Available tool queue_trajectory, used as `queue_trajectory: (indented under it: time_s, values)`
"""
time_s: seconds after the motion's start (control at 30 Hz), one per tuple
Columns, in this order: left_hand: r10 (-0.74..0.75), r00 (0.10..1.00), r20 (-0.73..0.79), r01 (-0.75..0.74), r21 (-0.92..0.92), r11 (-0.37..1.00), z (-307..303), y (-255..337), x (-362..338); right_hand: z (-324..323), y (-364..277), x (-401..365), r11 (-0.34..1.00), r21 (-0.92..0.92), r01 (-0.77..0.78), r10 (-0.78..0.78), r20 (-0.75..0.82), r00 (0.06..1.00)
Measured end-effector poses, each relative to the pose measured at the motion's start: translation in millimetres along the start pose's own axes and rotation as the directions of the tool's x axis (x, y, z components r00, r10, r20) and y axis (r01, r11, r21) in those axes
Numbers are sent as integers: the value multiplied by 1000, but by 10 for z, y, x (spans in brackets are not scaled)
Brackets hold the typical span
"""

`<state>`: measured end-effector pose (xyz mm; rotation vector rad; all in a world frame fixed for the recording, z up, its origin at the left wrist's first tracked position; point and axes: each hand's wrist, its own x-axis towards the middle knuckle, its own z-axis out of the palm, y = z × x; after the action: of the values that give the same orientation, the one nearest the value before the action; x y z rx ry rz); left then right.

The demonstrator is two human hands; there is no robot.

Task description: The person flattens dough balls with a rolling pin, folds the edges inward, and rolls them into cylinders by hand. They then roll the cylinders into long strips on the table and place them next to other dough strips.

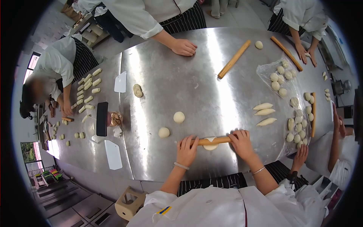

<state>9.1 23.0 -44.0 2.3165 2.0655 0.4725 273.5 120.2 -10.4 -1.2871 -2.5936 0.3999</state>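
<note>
My left hand (186, 152) rests over one end of a wooden rolling pin (224, 139), fingers bent across it. Over the other end lies my right hand (242, 144), its fingers also on the wood. A flattened piece of dough (210, 147) is under the middle of the pin and shows on both sides of it. Two round dough balls sit beyond my left hand: one nearer (163, 132), the other farther (179, 117). To the right of my right hand are several pointed, spindle-shaped dough pieces (266, 121).
The steel table (196, 87) carries another rolling pin (234, 59), dough balls under plastic wrap (279, 81), white scrapers (113, 154) and a dark phone-like slab (101, 119). Co-workers stand around it; one person's hand (183, 47) rests opposite, and another's (300, 154) is close on my right.
</note>
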Motion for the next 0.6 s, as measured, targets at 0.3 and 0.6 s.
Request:
queue_trajectory:
  time_s: [0.3, 0.6]
  values:
    - [288, 956, 49, -265, -270, 926, 1, 398, -197, -96, 178, 151, 874, 430, -225, 145, 210, 967]
    - [246, 965, 89, -209, -301, 930, 29, 463, -278, -254, 789, 737, 729, 443, -522, 198, 593, 781]
